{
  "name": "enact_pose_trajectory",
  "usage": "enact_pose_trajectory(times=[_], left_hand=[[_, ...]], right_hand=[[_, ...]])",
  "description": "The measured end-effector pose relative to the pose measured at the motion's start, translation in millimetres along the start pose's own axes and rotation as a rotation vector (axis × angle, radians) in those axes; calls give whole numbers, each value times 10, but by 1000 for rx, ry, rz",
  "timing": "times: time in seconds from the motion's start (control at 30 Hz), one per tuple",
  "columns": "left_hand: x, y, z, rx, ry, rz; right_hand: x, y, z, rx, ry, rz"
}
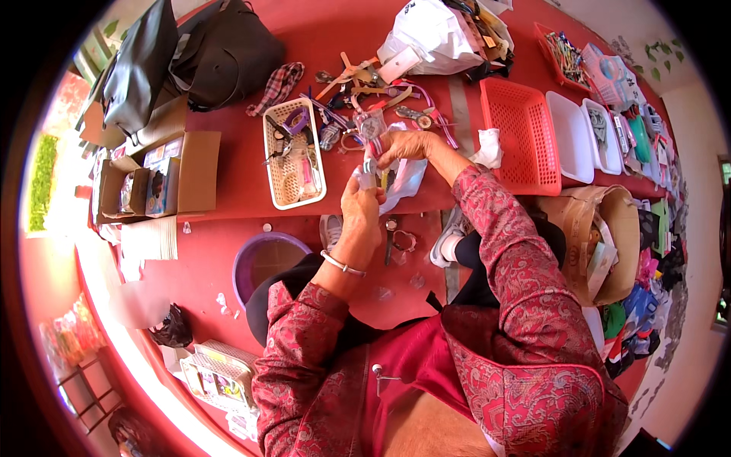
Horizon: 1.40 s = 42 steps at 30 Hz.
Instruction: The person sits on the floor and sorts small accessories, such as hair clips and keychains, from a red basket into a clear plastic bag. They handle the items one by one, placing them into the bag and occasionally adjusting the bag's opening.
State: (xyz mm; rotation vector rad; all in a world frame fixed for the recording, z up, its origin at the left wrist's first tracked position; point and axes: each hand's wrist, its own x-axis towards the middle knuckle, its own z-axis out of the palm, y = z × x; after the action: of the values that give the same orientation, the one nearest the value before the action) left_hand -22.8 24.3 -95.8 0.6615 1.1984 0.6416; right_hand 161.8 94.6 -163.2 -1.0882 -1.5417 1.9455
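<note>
My left hand (360, 204) is closed on a small clear plastic piece (367, 181), held upright at the table's front edge. Just above it, my right hand (403, 146) pinches a pinkish, see-through item (371, 128) that looks like a wrapped wristwatch; its exact kind is hard to make out. The two held things meet or nearly meet between my fingertips. A pale plastic bag (407, 183) lies under my right hand. Beyond my hands spreads a loose pile of wristwatches and straps (415, 114). To the left, a cream basket (295, 199) holds several more watches.
A red basket (525, 137) and white trays (567, 133) stand on the right. Black bags (228, 57) and an open carton (199, 171) are at the left. A purple basin (242, 266) sits below the table, and a cardboard box (620, 244) is by my right arm.
</note>
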Motion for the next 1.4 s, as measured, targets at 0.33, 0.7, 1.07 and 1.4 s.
enact_pose_trajectory(times=[0.33, 0.7, 1.07, 1.4], left_hand=[[8, 31, 5, -97, 82, -19], [16, 58, -53, -31, -7, 3], [-56, 82, 2, -64, -22, 66], [-111, 166, 59, 57, -123, -107]], right_hand=[[-169, -379, 94, -836, -62, 129], [-177, 13, -48, -818, -57, 187], [-119, -175, 60, -1498, 474, 475], [63, -823, -23, -981, 15, 509]])
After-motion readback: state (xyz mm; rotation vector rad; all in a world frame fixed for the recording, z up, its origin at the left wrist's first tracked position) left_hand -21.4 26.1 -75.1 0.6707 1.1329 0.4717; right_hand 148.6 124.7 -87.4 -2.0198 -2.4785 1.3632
